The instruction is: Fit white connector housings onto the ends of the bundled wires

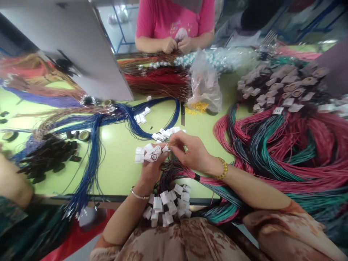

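My left hand (151,173) is closed round several white plastic connectors (148,154) with wires, their ends pointing up and left. The fingers of my right hand (193,152) are pinched together at one of these connectors, by the left thumb. A tiny yellowish spot shows at those fingertips, too small to name. Beneath both hands runs a bundle of pink, black and green wires (209,180), bound with black tape (197,177). More white connectors (166,204) hang over the table's front edge near my lap.
Blue wires (94,156) with white connectors lie left and ahead. Yellow small parts (196,108) spill by a plastic bag (205,81). Large pink and green wire coils (272,145) fill the right. Black parts (50,156) and a grey panel (89,47) are left; a co-worker (176,25) sits opposite.
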`<action>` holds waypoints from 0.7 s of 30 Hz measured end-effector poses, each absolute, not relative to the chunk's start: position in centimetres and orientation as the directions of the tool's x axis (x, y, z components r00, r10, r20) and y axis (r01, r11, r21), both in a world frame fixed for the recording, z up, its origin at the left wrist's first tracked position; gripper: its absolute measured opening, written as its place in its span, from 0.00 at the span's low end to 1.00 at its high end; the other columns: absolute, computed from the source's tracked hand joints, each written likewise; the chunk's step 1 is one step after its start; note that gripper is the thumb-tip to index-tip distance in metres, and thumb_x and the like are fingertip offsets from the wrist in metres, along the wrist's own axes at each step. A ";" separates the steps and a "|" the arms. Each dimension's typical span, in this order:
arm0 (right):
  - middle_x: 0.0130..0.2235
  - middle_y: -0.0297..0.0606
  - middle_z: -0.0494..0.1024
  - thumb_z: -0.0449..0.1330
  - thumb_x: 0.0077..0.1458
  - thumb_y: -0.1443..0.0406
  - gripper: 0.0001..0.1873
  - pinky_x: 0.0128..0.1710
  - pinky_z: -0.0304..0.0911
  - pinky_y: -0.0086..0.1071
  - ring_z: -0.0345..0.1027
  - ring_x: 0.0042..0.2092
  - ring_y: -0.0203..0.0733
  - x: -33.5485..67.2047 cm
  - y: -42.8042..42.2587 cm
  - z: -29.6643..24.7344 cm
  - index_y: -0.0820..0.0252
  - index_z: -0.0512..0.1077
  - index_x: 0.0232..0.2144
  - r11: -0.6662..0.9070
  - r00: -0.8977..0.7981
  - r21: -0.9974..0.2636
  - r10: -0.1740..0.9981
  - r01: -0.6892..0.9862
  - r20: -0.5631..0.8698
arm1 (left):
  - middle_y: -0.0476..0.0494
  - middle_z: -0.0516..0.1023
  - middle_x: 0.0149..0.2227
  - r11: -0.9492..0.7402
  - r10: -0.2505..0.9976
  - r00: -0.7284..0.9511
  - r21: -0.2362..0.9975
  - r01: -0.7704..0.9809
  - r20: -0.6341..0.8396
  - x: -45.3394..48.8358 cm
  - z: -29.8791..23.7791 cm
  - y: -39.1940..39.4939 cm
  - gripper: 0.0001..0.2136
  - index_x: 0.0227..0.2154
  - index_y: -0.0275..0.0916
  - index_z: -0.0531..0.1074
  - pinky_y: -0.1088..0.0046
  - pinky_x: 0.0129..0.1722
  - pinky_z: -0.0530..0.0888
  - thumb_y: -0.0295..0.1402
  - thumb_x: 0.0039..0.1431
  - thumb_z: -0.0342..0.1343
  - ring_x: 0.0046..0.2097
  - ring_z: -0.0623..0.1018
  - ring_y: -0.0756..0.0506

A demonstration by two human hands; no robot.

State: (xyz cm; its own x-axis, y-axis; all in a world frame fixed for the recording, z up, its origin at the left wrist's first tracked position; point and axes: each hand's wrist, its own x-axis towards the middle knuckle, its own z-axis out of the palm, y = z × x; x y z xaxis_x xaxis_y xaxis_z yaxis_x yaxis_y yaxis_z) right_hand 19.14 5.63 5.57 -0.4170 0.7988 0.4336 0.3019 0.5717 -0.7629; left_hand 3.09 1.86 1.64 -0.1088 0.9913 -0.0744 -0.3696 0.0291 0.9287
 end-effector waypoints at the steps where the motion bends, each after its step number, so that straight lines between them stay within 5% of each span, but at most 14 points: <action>1: 0.27 0.29 0.68 0.55 0.61 0.70 0.05 0.28 0.58 0.28 0.60 0.26 0.33 19.2 5.6 5.6 0.55 0.64 0.34 0.564 -0.419 -0.767 0.804 0.308 0.422 | 0.46 0.84 0.37 0.016 0.992 -0.112 0.941 -0.339 -0.057 3.1 1.6 1.9 0.07 0.32 0.40 0.82 0.66 0.48 0.75 0.31 0.48 0.70 0.42 0.80 0.44; 15: 0.27 0.32 0.73 0.50 0.61 0.71 0.06 0.28 0.54 0.30 0.61 0.26 0.36 19.3 5.1 6.3 0.56 0.63 0.37 0.588 -0.498 -0.639 0.796 0.497 0.345 | 0.46 0.82 0.34 -0.068 0.985 -0.163 0.991 -0.118 0.048 2.8 1.1 1.9 0.07 0.32 0.39 0.81 0.65 0.46 0.76 0.32 0.48 0.69 0.37 0.79 0.44; 21: 0.49 0.52 0.78 0.53 0.58 0.73 0.18 0.36 0.66 0.35 0.73 0.45 0.48 16.8 3.1 4.5 0.63 0.66 0.51 0.655 -0.604 -0.547 0.736 0.521 0.305 | 0.47 0.81 0.30 -0.008 0.961 -0.278 0.998 -0.058 -0.008 2.9 0.8 1.9 0.06 0.28 0.38 0.77 0.68 0.37 0.76 0.34 0.49 0.65 0.33 0.77 0.45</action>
